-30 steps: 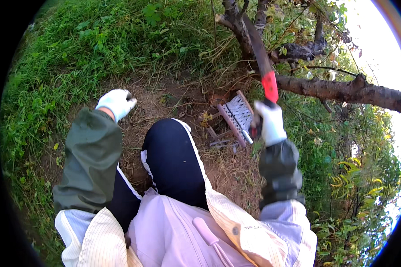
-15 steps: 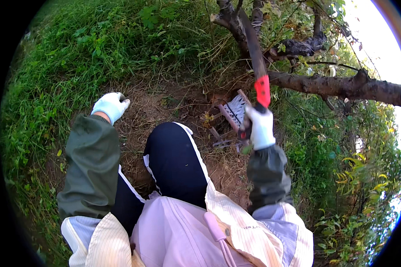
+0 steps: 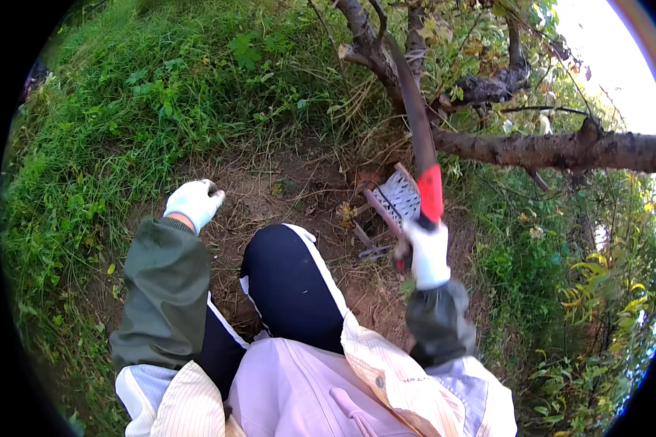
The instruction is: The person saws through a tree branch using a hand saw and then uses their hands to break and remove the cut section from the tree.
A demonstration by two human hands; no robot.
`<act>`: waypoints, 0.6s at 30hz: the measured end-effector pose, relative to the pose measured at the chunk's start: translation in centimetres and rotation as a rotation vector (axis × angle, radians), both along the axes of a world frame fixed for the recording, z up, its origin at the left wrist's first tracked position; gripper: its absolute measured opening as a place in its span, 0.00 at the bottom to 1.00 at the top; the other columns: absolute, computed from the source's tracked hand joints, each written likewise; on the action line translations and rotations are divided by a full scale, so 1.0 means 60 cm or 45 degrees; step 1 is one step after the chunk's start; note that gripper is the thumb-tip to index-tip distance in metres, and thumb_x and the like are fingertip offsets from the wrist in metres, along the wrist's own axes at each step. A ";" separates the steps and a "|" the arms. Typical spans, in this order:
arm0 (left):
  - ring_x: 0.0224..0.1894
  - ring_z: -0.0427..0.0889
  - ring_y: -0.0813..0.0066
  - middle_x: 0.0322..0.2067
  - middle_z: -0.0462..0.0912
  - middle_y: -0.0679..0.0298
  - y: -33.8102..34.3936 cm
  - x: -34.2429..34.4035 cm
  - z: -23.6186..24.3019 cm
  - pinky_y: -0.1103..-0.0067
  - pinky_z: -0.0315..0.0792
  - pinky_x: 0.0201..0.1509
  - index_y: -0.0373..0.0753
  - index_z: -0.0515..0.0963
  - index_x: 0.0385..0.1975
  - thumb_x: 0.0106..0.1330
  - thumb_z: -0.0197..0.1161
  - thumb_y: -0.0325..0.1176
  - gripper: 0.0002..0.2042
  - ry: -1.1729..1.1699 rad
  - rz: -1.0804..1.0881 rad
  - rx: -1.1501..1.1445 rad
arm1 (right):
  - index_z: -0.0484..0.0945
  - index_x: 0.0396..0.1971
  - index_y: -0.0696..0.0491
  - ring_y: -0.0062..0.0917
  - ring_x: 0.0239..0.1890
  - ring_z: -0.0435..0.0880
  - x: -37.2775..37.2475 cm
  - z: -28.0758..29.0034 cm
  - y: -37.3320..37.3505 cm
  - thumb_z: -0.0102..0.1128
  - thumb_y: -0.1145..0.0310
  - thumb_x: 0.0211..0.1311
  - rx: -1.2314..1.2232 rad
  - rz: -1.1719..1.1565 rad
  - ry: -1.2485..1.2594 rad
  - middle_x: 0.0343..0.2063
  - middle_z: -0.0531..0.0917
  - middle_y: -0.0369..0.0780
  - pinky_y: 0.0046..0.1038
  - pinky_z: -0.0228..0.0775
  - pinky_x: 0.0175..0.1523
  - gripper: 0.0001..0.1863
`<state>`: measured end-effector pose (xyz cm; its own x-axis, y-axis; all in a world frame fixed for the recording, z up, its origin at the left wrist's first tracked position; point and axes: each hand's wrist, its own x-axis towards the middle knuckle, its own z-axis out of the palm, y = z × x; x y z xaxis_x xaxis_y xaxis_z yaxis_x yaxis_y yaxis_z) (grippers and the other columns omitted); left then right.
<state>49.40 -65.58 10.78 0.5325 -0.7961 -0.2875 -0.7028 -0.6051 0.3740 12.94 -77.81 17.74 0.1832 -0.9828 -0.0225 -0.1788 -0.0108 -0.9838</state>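
Note:
My right hand (image 3: 426, 251), in a white glove with dark fingers, is wrapped round the grip of a pruning saw (image 3: 418, 124). The long, dark, curved blade points away from me, with a red section (image 3: 431, 193) just above the grip. Its far end lies against the forked tree trunk (image 3: 375, 54); whether the teeth are in the wood I cannot tell. My left hand (image 3: 195, 202), in a matching glove, hovers over bare soil at the left, its fingers curled in with nothing visible in them.
A small folding stool (image 3: 397, 198) with a woven seat sits on the soil beside the saw grip. One thick branch (image 3: 547, 149) stretches off to the right from the trunk. Grass (image 3: 153, 109) grows at the left, leafy shrubs (image 3: 583, 306) at the right. My bent knee (image 3: 291, 277) is between my arms.
My right hand has drawn the saw back toward me. The left hand has shifted slightly right and nearer in the picture. The whole view has shifted a little too.

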 end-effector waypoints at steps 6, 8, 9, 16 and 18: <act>0.47 0.77 0.55 0.41 0.80 0.52 -0.019 0.021 -0.067 0.69 0.70 0.51 0.38 0.79 0.42 0.61 0.55 0.46 0.18 -0.028 -0.049 0.001 | 0.69 0.20 0.55 0.21 0.09 0.69 0.147 0.019 -0.146 0.60 0.73 0.54 0.088 0.073 -0.330 0.09 0.70 0.35 0.25 0.62 0.15 0.09; 0.46 0.77 0.55 0.41 0.80 0.53 -0.004 0.014 -0.058 0.69 0.70 0.51 0.39 0.79 0.42 0.61 0.54 0.46 0.18 -0.034 -0.046 -0.008 | 0.70 0.21 0.55 0.21 0.09 0.71 0.081 -0.005 -0.096 0.60 0.74 0.54 0.091 0.126 -0.202 0.10 0.71 0.36 0.25 0.63 0.14 0.08; 0.46 0.78 0.56 0.41 0.80 0.53 -0.004 0.010 -0.047 0.69 0.70 0.51 0.39 0.79 0.42 0.61 0.54 0.46 0.18 -0.029 -0.047 -0.037 | 0.71 0.21 0.56 0.22 0.09 0.72 0.049 -0.006 -0.045 0.60 0.74 0.54 0.069 0.069 -0.113 0.10 0.72 0.36 0.25 0.65 0.14 0.07; 0.47 0.77 0.55 0.41 0.80 0.53 0.012 -0.003 0.001 0.69 0.70 0.51 0.40 0.77 0.44 0.62 0.53 0.47 0.19 -0.020 -0.034 -0.073 | 0.70 0.25 0.58 0.21 0.09 0.71 0.037 -0.006 -0.033 0.60 0.73 0.53 0.076 0.022 -0.164 0.12 0.71 0.35 0.26 0.67 0.15 0.08; 0.48 0.76 0.55 0.43 0.79 0.53 -0.007 0.001 -0.021 0.69 0.69 0.52 0.40 0.77 0.44 0.62 0.53 0.47 0.19 -0.013 -0.062 -0.057 | 0.70 0.26 0.57 0.19 0.12 0.68 0.103 0.015 -0.146 0.59 0.74 0.54 0.006 0.066 -0.158 0.13 0.70 0.34 0.25 0.63 0.17 0.07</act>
<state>49.48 -65.97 9.53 0.4958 -0.8330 -0.2454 -0.7348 -0.5530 0.3927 19.10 -86.56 18.64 0.2354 -0.9719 -0.0013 -0.0553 -0.0121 -0.9984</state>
